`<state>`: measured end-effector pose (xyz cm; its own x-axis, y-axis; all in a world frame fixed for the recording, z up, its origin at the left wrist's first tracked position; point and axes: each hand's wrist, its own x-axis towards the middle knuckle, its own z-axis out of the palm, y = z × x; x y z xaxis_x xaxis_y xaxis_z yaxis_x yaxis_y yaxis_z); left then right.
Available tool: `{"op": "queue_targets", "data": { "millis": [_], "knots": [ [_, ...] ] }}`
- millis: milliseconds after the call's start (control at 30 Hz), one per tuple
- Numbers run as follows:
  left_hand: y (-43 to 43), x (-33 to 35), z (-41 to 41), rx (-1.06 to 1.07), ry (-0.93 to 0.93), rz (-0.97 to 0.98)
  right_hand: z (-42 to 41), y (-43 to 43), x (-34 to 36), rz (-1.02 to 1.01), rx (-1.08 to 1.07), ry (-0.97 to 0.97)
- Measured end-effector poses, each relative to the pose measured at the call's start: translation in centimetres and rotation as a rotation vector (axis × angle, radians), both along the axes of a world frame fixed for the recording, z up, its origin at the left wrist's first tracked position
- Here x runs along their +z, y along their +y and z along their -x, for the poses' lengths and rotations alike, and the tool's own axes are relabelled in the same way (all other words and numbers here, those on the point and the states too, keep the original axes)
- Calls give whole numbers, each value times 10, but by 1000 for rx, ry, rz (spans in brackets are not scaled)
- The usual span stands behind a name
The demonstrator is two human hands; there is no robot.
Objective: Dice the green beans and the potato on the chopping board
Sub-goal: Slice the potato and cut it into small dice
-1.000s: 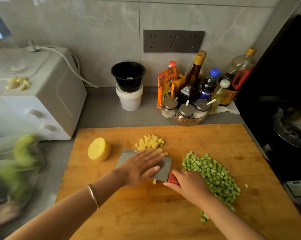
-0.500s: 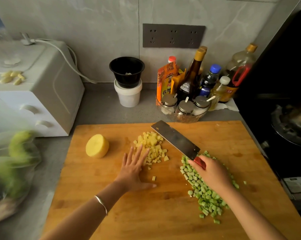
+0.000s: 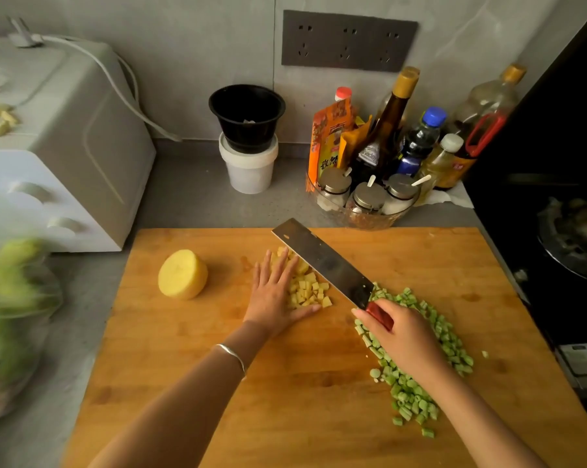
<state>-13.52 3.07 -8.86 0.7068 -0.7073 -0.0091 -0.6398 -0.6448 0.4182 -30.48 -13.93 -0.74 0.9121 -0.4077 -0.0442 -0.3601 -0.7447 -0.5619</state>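
Head view: flat left hand (image 3: 271,295) now against potato dice (image 3: 310,292) — right hand (image 3: 400,336) grips cleaver (image 3: 322,261).

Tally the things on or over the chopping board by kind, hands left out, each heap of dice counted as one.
Potato half: 1
Heap of potato dice: 1
Heap of green bean dice: 1
Cleaver: 1
Total: 4
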Motion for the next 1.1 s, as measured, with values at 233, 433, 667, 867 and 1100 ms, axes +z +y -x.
{"op": "queue_targets", "data": {
  "millis": [233,433,667,867,1100],
  "knots": [
    [57,46,-10,66,-56,322,2,21,-2,-235,-75,-61],
    [118,50,-45,343,-107,176,4,53,-7,-362,-88,-90],
    [136,44,-60,460,198,141,3,85,7,-460,-145,-92],
    [126,89,-18,651,1052,890,15,85,16,-587,-195,-133],
    [121,104,12,618,1575,1121,18,97,31,-742,-243,-161]
  ]
}}
